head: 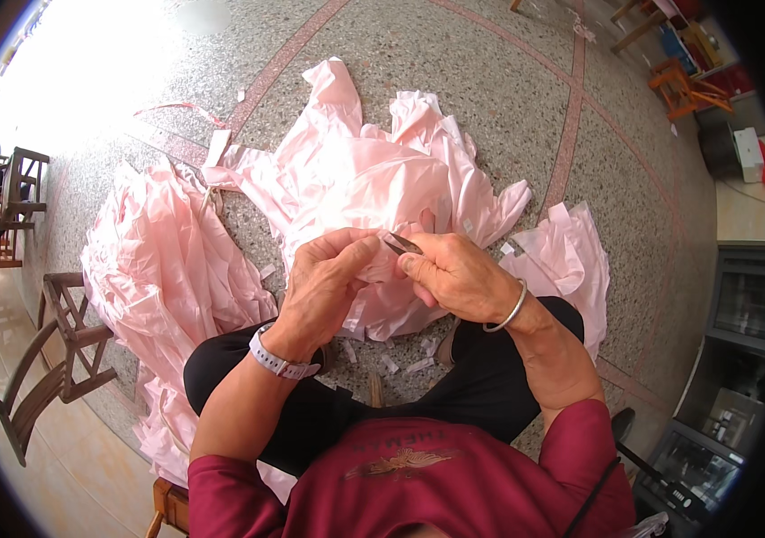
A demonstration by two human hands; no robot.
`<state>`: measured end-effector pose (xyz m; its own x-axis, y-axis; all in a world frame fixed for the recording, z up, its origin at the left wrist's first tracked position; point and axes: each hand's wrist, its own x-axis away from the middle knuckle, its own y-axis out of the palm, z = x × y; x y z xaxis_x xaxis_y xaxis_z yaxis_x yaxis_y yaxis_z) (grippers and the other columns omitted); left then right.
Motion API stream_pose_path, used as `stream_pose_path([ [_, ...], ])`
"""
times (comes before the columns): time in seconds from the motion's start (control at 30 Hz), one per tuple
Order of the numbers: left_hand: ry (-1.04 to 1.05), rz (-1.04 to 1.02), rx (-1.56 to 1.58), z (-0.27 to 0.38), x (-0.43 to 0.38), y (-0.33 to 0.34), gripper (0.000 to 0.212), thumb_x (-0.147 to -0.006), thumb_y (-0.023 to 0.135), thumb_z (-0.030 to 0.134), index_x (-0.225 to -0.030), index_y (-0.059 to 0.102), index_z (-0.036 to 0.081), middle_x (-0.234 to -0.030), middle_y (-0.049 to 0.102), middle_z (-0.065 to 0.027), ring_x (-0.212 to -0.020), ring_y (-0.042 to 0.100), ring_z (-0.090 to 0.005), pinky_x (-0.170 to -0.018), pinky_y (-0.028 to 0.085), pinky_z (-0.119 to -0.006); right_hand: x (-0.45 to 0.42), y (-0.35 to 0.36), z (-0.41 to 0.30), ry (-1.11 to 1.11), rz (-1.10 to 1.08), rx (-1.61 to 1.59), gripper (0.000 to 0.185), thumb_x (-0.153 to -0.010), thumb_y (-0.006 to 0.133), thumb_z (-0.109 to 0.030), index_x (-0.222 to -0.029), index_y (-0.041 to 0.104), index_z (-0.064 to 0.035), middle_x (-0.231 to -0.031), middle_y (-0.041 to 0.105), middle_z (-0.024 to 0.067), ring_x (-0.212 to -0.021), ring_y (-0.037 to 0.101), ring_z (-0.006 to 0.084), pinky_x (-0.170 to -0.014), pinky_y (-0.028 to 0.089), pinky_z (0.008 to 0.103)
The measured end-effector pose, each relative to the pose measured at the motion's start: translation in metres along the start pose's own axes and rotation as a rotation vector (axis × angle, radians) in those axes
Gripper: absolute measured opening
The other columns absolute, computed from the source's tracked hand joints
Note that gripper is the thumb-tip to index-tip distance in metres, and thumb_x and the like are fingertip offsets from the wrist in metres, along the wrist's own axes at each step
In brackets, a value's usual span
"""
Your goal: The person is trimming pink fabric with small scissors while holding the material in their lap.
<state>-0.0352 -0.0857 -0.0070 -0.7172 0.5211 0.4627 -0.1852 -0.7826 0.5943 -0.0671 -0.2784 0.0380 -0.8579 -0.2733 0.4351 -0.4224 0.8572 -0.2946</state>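
My left hand (322, 286) pinches the gathered edge of a pale pink fabric piece (369, 178) between thumb and fingers. In my right hand (458, 274) is a pair of small thread snips (404, 243), its dark pointed blades parted and aimed at the left fingertips. The snips' handles are hidden in the palm. Some of the pink cloth also passes by the right fingers; whether they grip it cannot be told. The rest of this piece spreads in folds over the speckled floor in front of my knees.
To the left lies a tall heap of pink fabric (167, 252), and a smaller pink bundle (574, 262) is by my right knee. Pale scraps (389, 364) litter the floor between my feet. A wooden chair (76, 336) stands left, a dark glass-fronted cabinet (746, 296) right.
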Motion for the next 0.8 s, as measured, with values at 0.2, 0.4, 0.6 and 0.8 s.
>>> stream_pose_path([
  [0.2, -0.007, -0.016, 0.022, -0.003, -0.001, -0.001, 0.023, -0.097, 0.058, 0.012, -0.109, 0.062, -0.006, -0.093, 0.069, -0.0108, -0.076, 0.066, -0.0126, -0.065, 0.053, -0.023, -0.004, -0.001, 0.008, 0.018, -0.041, -0.075, 0.027, -0.099, 0.049, -0.022, -0.084, 0.055, -0.0002, -0.059, 0.055, 0.0042, -0.053, 0.055, 0.0156, -0.051, 0.042, 0.0332],
  [0.4, -0.021, -0.025, -0.005, -0.002, 0.002, 0.001, 0.021, -0.096, 0.059, 0.013, -0.107, 0.063, -0.004, -0.090, 0.069, -0.0075, -0.074, 0.064, -0.0098, -0.065, 0.051, -0.022, -0.011, -0.006, 0.023, 0.085, -0.258, -0.594, 0.027, -0.102, 0.048, -0.022, -0.091, 0.059, 0.0004, -0.058, 0.053, 0.0007, -0.040, 0.039, 0.0027, -0.036, 0.029, 0.0186],
  [0.6, 0.014, 0.077, -0.159, -0.008, 0.000, -0.002, 0.021, -0.096, 0.061, 0.019, -0.102, 0.066, -0.001, -0.083, 0.066, -0.0016, -0.067, 0.057, -0.0046, -0.060, 0.043, -0.018, 0.002, -0.015, 0.007, -0.098, -0.579, -0.685, 0.023, -0.099, 0.056, -0.021, -0.091, 0.059, 0.0006, -0.058, 0.053, 0.0016, -0.040, 0.038, 0.0025, -0.036, 0.026, 0.0189],
  [0.8, 0.019, 0.051, -0.066, -0.006, -0.001, -0.009, 0.019, -0.096, 0.057, 0.012, -0.107, 0.061, -0.004, -0.093, 0.066, -0.0076, -0.081, 0.063, -0.0128, -0.072, 0.050, -0.026, -0.013, -0.011, 0.018, -0.202, 0.079, -0.361, 0.021, -0.094, 0.065, -0.020, -0.096, 0.061, 0.0004, -0.064, 0.054, -0.0014, -0.053, 0.045, 0.0035, -0.048, 0.037, 0.0193],
])
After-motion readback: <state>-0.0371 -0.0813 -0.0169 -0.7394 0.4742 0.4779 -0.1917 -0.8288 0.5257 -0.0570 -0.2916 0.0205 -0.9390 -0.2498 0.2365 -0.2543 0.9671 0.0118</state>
